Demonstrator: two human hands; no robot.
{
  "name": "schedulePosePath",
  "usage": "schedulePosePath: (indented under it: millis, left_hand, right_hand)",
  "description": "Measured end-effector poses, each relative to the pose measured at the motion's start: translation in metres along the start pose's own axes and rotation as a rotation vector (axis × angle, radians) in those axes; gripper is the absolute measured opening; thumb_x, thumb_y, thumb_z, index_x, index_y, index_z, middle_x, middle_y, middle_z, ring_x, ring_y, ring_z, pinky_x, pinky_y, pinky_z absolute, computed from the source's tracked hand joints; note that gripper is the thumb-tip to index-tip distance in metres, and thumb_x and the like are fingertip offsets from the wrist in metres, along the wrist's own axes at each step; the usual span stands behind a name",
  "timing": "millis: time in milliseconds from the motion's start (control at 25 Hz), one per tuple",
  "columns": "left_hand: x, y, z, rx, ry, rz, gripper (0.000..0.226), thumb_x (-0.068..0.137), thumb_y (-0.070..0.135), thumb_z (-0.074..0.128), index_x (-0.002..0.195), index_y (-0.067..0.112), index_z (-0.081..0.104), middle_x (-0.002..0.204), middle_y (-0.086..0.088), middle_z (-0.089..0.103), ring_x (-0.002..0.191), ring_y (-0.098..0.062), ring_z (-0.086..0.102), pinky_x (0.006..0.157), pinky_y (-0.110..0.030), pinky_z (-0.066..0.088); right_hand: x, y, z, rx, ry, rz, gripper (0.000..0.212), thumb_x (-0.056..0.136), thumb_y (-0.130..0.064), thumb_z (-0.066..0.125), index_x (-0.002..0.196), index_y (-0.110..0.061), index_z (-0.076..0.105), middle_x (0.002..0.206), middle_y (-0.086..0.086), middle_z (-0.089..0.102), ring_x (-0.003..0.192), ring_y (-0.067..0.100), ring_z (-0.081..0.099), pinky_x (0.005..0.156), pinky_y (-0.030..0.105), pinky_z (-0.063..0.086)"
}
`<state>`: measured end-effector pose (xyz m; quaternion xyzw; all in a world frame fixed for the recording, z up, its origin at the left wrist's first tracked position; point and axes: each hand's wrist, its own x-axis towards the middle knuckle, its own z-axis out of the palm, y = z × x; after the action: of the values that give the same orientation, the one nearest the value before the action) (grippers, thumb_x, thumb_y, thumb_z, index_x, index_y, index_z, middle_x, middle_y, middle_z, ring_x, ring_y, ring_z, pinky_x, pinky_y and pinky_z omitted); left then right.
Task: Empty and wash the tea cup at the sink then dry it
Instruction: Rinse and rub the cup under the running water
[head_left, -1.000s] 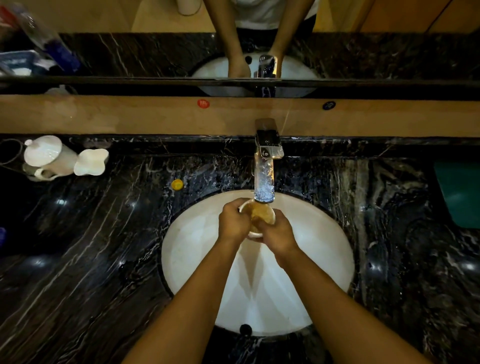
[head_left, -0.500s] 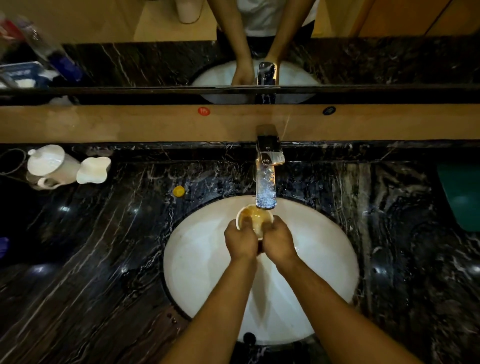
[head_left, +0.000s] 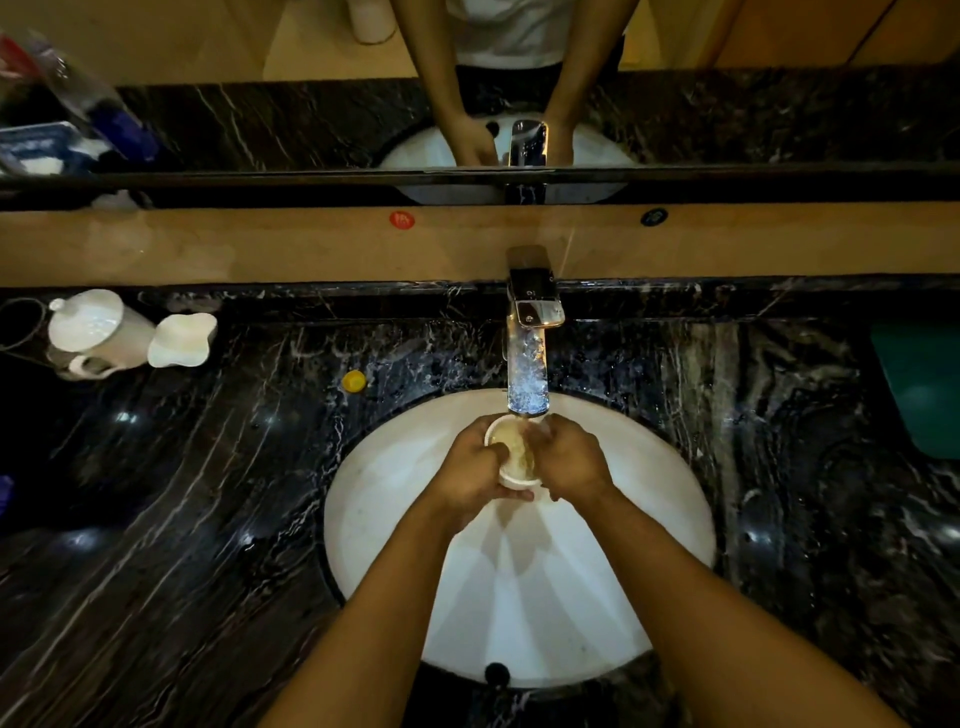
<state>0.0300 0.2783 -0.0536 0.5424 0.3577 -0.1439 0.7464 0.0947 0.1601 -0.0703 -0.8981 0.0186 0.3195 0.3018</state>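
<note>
Hands (head_left: 470, 475) (head_left: 569, 460) hold cup (head_left: 511, 453) under faucet (head_left: 531, 312); teapot (head_left: 98, 330) far left

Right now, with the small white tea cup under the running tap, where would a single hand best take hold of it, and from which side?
Wrap the outer wall of the small white tea cup, from the person's left, as the left hand does. The cup's mouth faces up under the water stream, so a side grip leaves the inside free for the right hand. No handle is visible.
</note>
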Motion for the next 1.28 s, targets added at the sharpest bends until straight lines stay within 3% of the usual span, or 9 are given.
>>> schedulePosePath:
  millis: [160,320,520,680,760,880,1040,1160,1280]
  left_hand:
    - [0.011,-0.014,0.013,0.082,0.443,0.058,0.019,0.098,0.009,0.054,0.089,0.016,0.07,0.087,-0.017,0.074,0.076,-0.038,0.073,0.067,-0.053,0.063]
    - [0.021,-0.015,0.022,-0.148,0.587,-0.054,0.011,0.097,0.022,0.062,0.095,0.017,0.071,0.098,-0.012,0.076,0.091,-0.032,0.073,0.082,-0.048,0.063]
    - [0.017,-0.014,0.016,-0.079,0.311,0.082,0.03,0.095,-0.002,0.044,0.11,0.013,0.065,0.104,-0.018,0.073,0.089,-0.036,0.07,0.066,-0.044,0.059]
    - [0.005,-0.007,0.0,0.142,0.052,0.167,0.048,0.09,-0.012,0.041,0.124,0.016,0.061,0.112,-0.014,0.072,0.093,-0.029,0.072,0.062,-0.04,0.062]
    - [0.009,-0.007,-0.005,0.23,0.133,0.195,0.052,0.091,-0.01,0.045,0.135,0.016,0.054,0.119,-0.012,0.068,0.099,-0.029,0.07,0.059,-0.029,0.055]
    - [0.018,-0.012,-0.002,0.188,0.423,0.157,0.03,0.096,0.011,0.057,0.126,0.015,0.058,0.109,-0.014,0.071,0.094,-0.035,0.071,0.067,-0.039,0.058]
    - [0.021,-0.015,0.013,0.171,0.54,0.019,0.035,0.09,0.038,0.052,0.105,0.012,0.069,0.099,-0.014,0.076,0.089,-0.037,0.073,0.081,-0.056,0.062]
    - [0.017,-0.005,0.017,0.03,0.485,0.024,0.015,0.101,0.023,0.052,0.105,0.017,0.065,0.104,-0.011,0.073,0.095,-0.031,0.071,0.084,-0.046,0.062]
    - [0.013,0.001,0.012,0.02,0.238,0.089,0.031,0.094,0.0,0.045,0.116,0.015,0.062,0.106,-0.009,0.071,0.095,-0.029,0.069,0.072,-0.038,0.058]
  right_hand:
    - [-0.008,-0.003,0.01,0.214,0.064,-0.012,0.021,0.098,-0.026,0.05,0.108,-0.01,0.059,0.099,0.011,0.071,0.081,0.031,0.071,0.068,0.039,0.06]
    - [-0.02,-0.009,0.03,0.49,0.04,0.006,0.025,0.092,-0.01,0.052,0.115,-0.019,0.058,0.108,0.005,0.071,0.094,0.026,0.069,0.083,0.046,0.06]
    - [-0.013,-0.005,0.019,0.431,0.135,0.029,0.022,0.1,-0.031,0.054,0.102,-0.012,0.066,0.092,0.006,0.071,0.083,0.025,0.067,0.064,0.03,0.051]
    - [-0.005,0.003,0.007,0.29,0.035,0.015,0.034,0.097,-0.046,0.055,0.096,-0.015,0.068,0.088,0.009,0.075,0.073,0.031,0.073,0.063,0.043,0.063]
    - [-0.006,0.0,0.008,0.311,-0.019,0.003,0.031,0.099,-0.045,0.052,0.108,-0.018,0.065,0.09,0.009,0.075,0.06,0.028,0.073,0.05,0.038,0.061]
    - [-0.013,-0.007,0.011,0.452,0.008,0.029,0.023,0.106,-0.027,0.039,0.116,-0.013,0.054,0.084,0.014,0.072,0.047,0.025,0.067,0.04,0.034,0.055]
    - [-0.023,-0.01,0.025,0.636,-0.007,0.028,0.028,0.102,-0.01,0.039,0.128,-0.009,0.049,0.102,0.015,0.067,0.069,0.028,0.069,0.051,0.037,0.056]
    - [-0.025,-0.007,0.026,0.749,-0.093,0.02,0.038,0.095,0.001,0.047,0.132,-0.009,0.047,0.117,0.015,0.065,0.084,0.028,0.071,0.066,0.044,0.062]
    - [-0.019,-0.002,0.015,0.905,-0.136,0.067,0.052,0.083,0.008,0.048,0.131,-0.011,0.053,0.12,0.018,0.068,0.094,0.036,0.073,0.077,0.058,0.062]
